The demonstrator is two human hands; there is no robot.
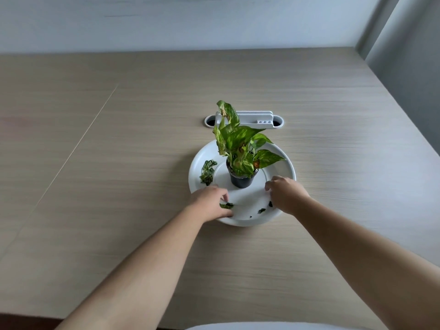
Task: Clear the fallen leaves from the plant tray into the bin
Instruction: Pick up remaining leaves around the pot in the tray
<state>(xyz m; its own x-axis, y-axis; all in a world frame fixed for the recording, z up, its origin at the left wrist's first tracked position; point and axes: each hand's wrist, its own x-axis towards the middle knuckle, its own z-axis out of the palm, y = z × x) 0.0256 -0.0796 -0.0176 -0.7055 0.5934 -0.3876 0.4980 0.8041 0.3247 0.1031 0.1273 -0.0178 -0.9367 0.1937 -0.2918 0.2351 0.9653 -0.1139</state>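
Note:
A round white plant tray (282,160) lies on the wooden table, with a small black pot (241,179) of green variegated leaves standing at its middle. A clump of fallen leaves (207,171) lies on the tray's left side. Small dark leaf bits (262,210) are scattered near the front rim. My left hand (210,202) rests on the front-left rim, its fingers closed around a dark leaf piece (226,205). My right hand (285,194) hovers over the front-right part, fingers curled down over more bits. No bin is in view.
A white cable-port fitting with a small holder (256,120) sits in the table just behind the plant. The light wood table (119,163) runs wide to the left and right. A white edge (262,327) shows at the bottom of the view.

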